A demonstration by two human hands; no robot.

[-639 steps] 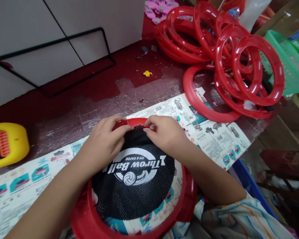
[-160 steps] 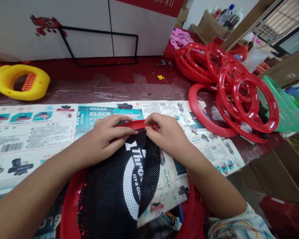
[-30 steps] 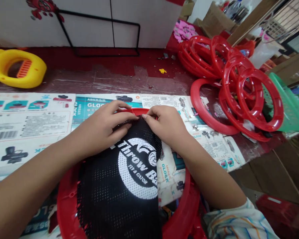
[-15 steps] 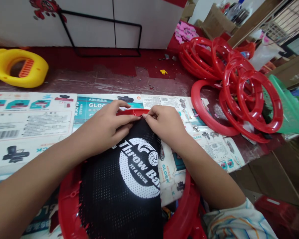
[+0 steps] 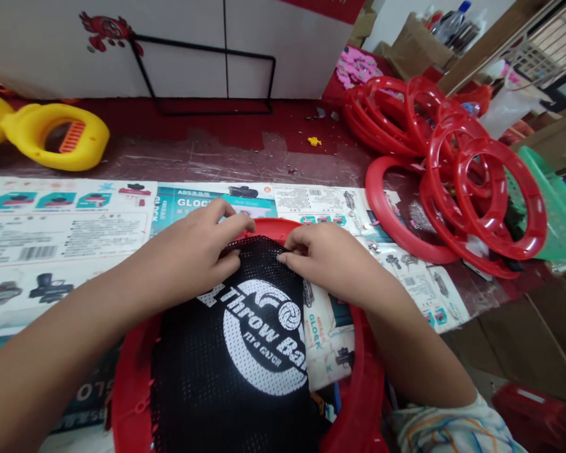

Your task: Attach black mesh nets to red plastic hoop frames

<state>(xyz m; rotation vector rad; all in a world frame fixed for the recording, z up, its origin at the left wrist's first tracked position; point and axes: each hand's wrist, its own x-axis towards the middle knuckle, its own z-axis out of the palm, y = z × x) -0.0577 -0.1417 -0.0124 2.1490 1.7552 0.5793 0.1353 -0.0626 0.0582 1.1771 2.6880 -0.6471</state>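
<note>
A black mesh net (image 5: 217,352) with white "Throw Ball" print lies across a red plastic ring (image 5: 132,390), covering its left and middle part. At the ring's far side, my left hand (image 5: 202,242) is closed on the net's upper left edge, thumb below and fingers curled over it. My right hand (image 5: 325,258) pinches the net's upper right edge between thumb and forefinger. Between the two hands the top of the net spreads out just below the ring's far rim. Through the ring's right part the surface underneath shows.
Flattened printed cardboard (image 5: 66,245) covers the work table. More red rings (image 5: 500,195) are piled at the right, by a green basket (image 5: 554,214). A yellow ring-shaped part (image 5: 61,160) lies at the left. A black wire frame (image 5: 207,113) stands against a white box (image 5: 183,75).
The net's top edge, bunched to a point between my fingertips before, is now spread wider. My hands have moved slightly apart. The whole view has shifted a little.
</note>
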